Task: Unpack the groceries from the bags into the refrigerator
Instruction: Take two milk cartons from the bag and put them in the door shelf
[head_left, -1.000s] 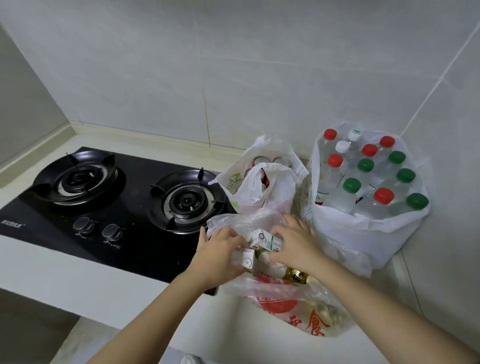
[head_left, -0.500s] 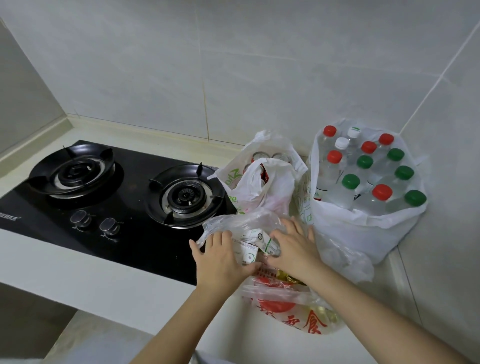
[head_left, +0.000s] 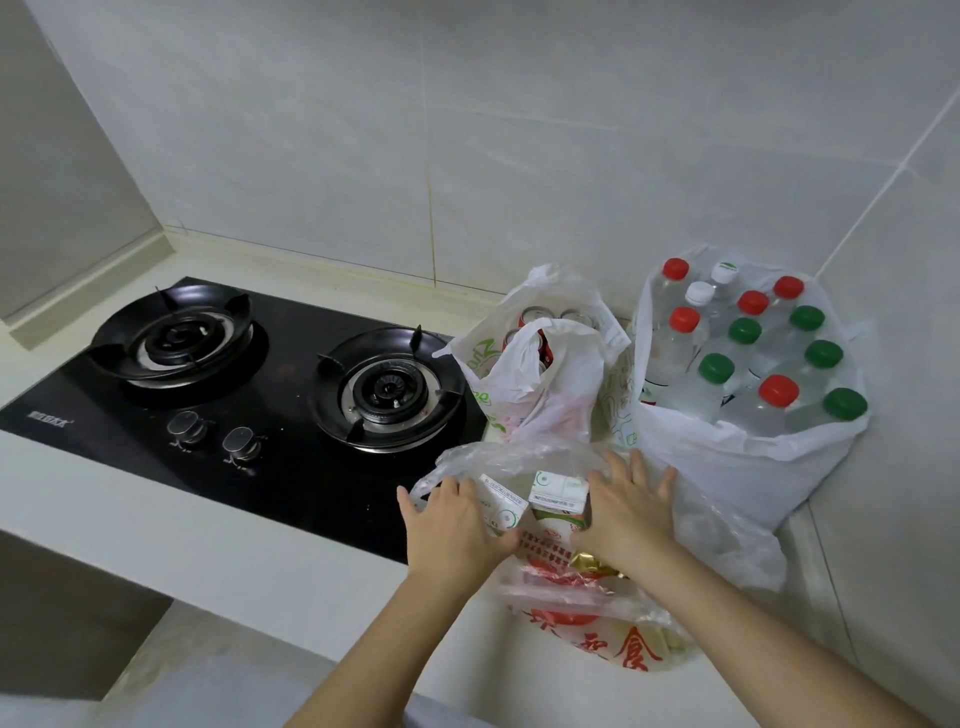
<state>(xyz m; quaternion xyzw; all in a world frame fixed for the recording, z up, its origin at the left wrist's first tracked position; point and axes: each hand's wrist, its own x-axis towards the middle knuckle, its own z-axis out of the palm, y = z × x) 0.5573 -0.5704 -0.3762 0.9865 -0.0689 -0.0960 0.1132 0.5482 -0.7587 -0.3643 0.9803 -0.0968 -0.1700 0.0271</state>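
Note:
A clear plastic bag (head_left: 587, 618) with red print lies at the counter's front edge. In its open mouth sit a white carton (head_left: 500, 503) and a green-and-white carton (head_left: 558, 493). My left hand (head_left: 457, 525) has its fingers curled over the white carton's left side and grips it. Just right of the green-and-white carton, my right hand (head_left: 628, 512) rests on the bag with its fingers spread and straight. A gold-wrapped item (head_left: 587, 564) shows under my right wrist. The refrigerator is not in view.
Behind the clear bag stands a white bag of cans (head_left: 550, 384). In the corner, a larger white bag (head_left: 727, 478) holds several water bottles (head_left: 748, 364) with red, green and white caps. A black two-burner gas hob (head_left: 234, 415) fills the counter's left side.
My hands have drawn apart, the left toward the left and the right toward the right. The bag's mouth is wider and both cartons show between them. The view has shifted slightly.

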